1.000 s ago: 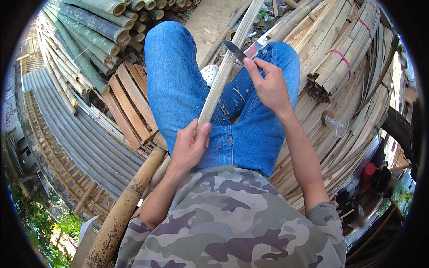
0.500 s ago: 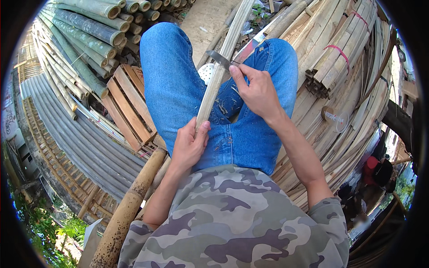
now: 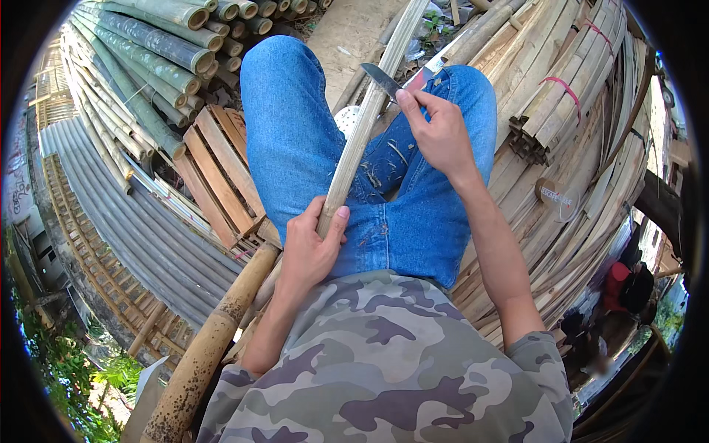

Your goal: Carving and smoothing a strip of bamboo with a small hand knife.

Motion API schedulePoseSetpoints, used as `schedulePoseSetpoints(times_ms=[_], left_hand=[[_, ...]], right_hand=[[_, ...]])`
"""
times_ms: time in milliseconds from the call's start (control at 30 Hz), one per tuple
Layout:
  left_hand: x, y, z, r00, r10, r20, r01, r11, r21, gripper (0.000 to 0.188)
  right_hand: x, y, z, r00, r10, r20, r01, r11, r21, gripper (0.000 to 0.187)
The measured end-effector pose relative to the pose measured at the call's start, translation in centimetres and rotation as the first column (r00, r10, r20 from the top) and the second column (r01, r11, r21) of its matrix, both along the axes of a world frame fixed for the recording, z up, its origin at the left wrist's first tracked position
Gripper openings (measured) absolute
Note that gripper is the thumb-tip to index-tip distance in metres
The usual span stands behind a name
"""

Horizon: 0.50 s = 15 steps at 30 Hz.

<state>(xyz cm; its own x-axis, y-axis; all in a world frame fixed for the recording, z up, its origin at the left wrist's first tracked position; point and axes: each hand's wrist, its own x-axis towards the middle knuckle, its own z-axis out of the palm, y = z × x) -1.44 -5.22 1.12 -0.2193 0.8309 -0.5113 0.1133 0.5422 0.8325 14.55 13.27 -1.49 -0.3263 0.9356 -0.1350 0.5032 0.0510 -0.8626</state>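
Observation:
A long pale bamboo strip [image 3: 362,139] slants from my lap up and away between my knees. Near its lower end my left hand [image 3: 312,240] is closed around it, thumb along the right side. My right hand [image 3: 439,131] grips a knife [image 3: 382,80] with a short dark blade; its handle is mostly hidden in my fingers. The blade points up and left and lies across the strip's farther part; whether it touches the surface I cannot tell. Small shavings [image 3: 378,177] lie on my blue jeans [image 3: 284,111].
Green bamboo poles [image 3: 159,48] are stacked at the far left, beside a wooden slatted crate [image 3: 221,173] and grey corrugated sheets [image 3: 140,229]. Bundled split bamboo [image 3: 550,122] fills the right side. A thick bamboo pole [image 3: 214,332] runs close by my left arm.
The knife and my right hand have moved slightly up and right along the strip. My left hand keeps its hold. The whole view has shifted a little.

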Motion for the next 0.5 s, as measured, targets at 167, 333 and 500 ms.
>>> schedulePoseSetpoints(times_ms=[167, 333, 500], left_hand=[[-0.5, -1.5, 0.0, 0.992, -0.103, -0.076, 0.095, 0.990, -0.104, 0.033], [-0.6, -1.3, -0.4, 0.990, -0.114, -0.082, 0.106, 0.990, -0.095, 0.034], [-0.5, -1.2, -0.8, 0.984, -0.138, -0.109, 0.131, 0.989, -0.075, 0.033]], right_hand=[[-0.5, 1.3, -0.6, 1.000, 0.009, 0.005, -0.010, 1.000, 0.022, 0.042], [-0.9, 0.5, -0.2, 1.000, -0.010, 0.003, 0.010, 0.999, 0.041, 0.042], [-0.6, -0.3, -0.7, 1.000, -0.011, -0.007, 0.011, 1.000, -0.001, 0.041]])
